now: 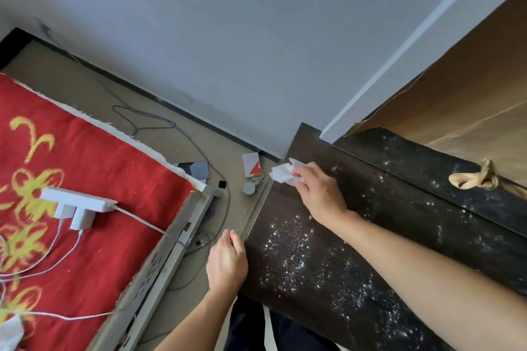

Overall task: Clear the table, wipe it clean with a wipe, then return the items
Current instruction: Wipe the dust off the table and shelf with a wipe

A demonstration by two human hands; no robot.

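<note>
A dark wood-grain table (399,236) fills the right half of the view, its top speckled with bright wet spots. My right hand (319,191) holds a crumpled white wipe (282,173) at the table's far left corner. My left hand (226,261) rests at the table's left edge with fingers curled and thumb up, holding nothing I can see. On the floor beside that corner lie a white and red box (252,165), a small grey round tin (249,188) and a small black square object (222,184).
A bed with a red patterned blanket (85,194) and grey frame stands on the left, carrying a white power strip (79,204) with chargers and cables. Grey cables trail over the tan floor. A brown curtain (456,100) with a knotted tie (473,178) hangs over the table's far side.
</note>
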